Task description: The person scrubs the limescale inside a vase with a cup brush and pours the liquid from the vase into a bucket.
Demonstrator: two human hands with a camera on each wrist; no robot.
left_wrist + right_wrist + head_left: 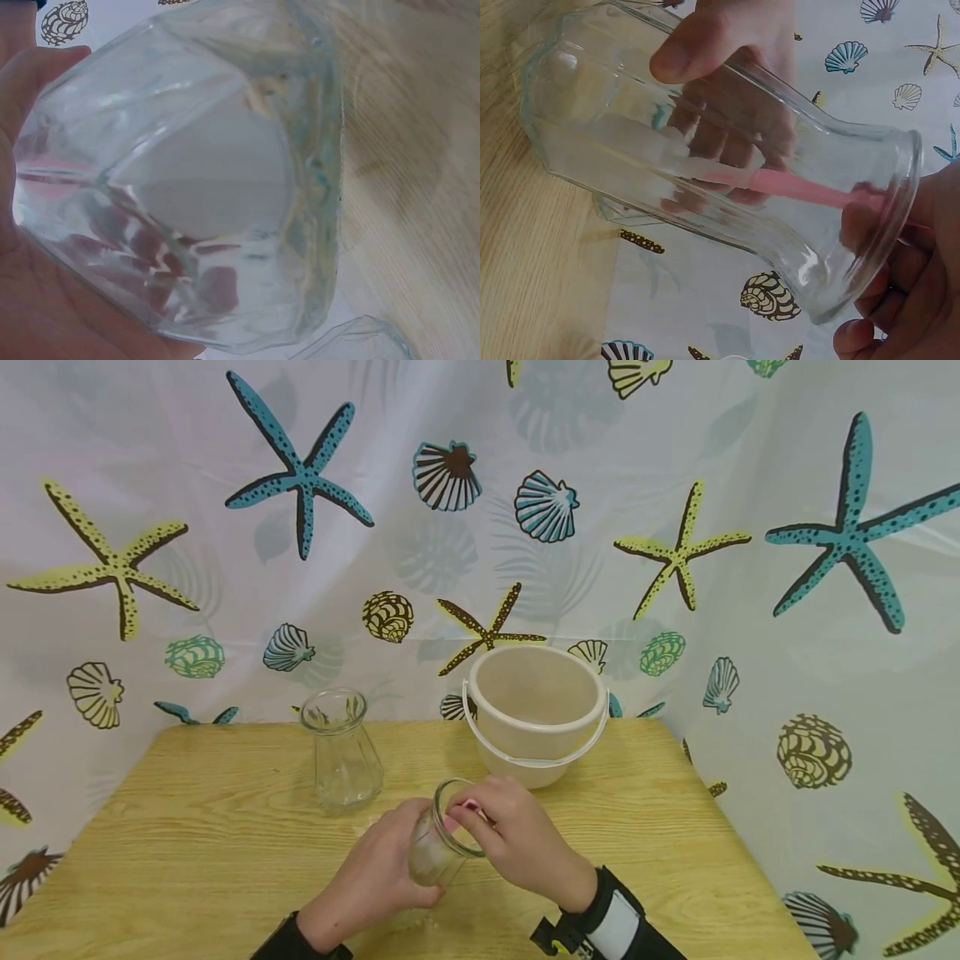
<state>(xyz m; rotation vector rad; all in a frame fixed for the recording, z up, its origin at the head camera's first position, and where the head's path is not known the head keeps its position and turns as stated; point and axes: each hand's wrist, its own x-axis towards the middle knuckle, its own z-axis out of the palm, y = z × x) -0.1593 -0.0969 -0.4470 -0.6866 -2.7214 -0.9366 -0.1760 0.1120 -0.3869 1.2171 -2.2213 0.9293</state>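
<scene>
My left hand (378, 870) grips a clear faceted glass vase (787, 112) around its body, fingers wrapped along one side and thumb on the other. The vase is tilted, its rounded mouth turned toward my right hand (528, 839). That hand pinches the pink handle (802, 186) of a cleaning brush at the vase's mouth, with some fingertips inside the rim. The brush's whitish head (634, 142) reaches deep into the vase, near its base. Through the glass in the left wrist view, the pale head looks blurred behind the thick base (319, 187).
A second glass vase (347, 768) stands upright at the back left of the wooden table (210, 827). Behind my hands is a white bucket (525, 745), its handle hanging down in front. A shell-and-starfish patterned cloth (457, 560) hangs behind the table and along its sides.
</scene>
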